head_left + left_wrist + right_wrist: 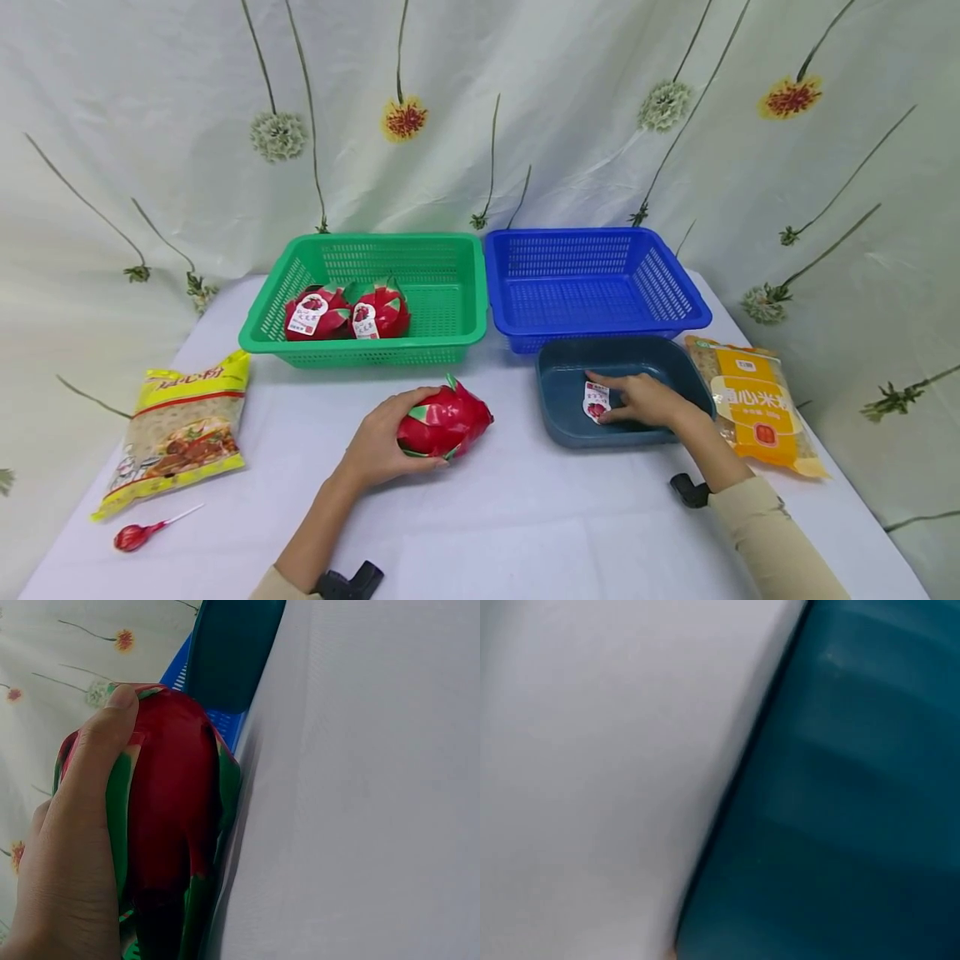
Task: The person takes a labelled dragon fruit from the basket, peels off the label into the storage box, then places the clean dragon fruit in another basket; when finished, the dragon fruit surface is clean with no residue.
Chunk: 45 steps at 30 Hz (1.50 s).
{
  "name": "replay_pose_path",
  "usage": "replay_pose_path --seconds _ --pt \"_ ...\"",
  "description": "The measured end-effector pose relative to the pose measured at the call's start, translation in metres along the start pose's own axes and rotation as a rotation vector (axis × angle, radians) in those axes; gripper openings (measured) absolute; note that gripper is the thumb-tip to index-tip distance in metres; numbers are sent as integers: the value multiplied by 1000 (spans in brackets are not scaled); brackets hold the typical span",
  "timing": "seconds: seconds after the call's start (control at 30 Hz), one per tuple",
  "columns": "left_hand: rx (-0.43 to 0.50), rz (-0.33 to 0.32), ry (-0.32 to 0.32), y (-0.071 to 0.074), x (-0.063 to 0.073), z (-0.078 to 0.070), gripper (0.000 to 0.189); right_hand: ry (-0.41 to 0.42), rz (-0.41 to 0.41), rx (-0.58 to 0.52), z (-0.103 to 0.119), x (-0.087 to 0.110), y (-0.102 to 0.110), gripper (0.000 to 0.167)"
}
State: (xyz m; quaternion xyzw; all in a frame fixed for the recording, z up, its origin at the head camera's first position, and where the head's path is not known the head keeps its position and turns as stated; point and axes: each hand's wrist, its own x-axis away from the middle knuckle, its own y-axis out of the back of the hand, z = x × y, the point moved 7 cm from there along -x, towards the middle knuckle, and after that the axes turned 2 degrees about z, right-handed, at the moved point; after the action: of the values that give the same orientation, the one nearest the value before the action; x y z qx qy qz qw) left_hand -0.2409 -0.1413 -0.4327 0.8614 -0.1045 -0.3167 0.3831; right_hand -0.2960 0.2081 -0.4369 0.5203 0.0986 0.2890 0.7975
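Near the green basket (442, 343), our left hand (384, 442) holds a red dragon fruit (453, 421), best kept still, while at the dark blue tray (558, 379) our right hand (645, 400) touches a fruit sticker (596, 400), pinched or not we cannot tell, best held by its edges.

The head view looks forward and down across the table (517, 517) from the wearer's side, far enough back to take in both baskets and the backdrop (525, 58). The left wrist view sits close behind the left hand (390, 437) and fruit (450, 419), turned sideways, facing past them to the tray (558, 408). The right wrist view, blurred and very near, faces the tray's edge. All three share tray and table.
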Motion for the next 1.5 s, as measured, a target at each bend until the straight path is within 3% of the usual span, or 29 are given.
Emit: replay_pose_path --seconds 0.1,0.2,0.33,0.43,0.53,0.67,0.77,0.87,0.93,1.03,1.17,1.27,1.5 --pt "-3 0 2 0 0 0 90 5 -38 -20 1 -1 3 63" --pt "-6 -1 6 1 0 0 90 -3 -17 -28 0 -1 2 59" --pt "-9 -4 6 1 0 -1 89 -16 14 -18 -3 -2 0 63" --pt "-3 -4 10 1 0 -1 89 -25 -36 -52 -5 -1 5 66" --pt "5 2 20 0 0 0 90 -5 -167 -121 -3 5 23 61" --pt "2 6 30 -1 0 1 90 21 -457 -198 0 23 70 43" --pt "-5 4 34 0 0 1 90 -37 -690 -143 -8 39 108 39" --pt "-2 3 34 0 0 1 91 -173 -786 -77 -27 47 131 51" --pt "4 4 35 0 1 1 90 -268 -745 -71 -43 48 134 67" --pt "7 7 31 -1 1 1 90 -371 -599 -136 -67 43 126 87" --pt "22 34 23 -2 3 0 89 -378 -420 -235 -87 32 108 96" --pt "40 82 34 -2 3 0 87 -342 -391 -297 -91 27 102 97" --pt "42 175 54 -1 1 -4 76 -330 -422 -369 -90 25 101 99"
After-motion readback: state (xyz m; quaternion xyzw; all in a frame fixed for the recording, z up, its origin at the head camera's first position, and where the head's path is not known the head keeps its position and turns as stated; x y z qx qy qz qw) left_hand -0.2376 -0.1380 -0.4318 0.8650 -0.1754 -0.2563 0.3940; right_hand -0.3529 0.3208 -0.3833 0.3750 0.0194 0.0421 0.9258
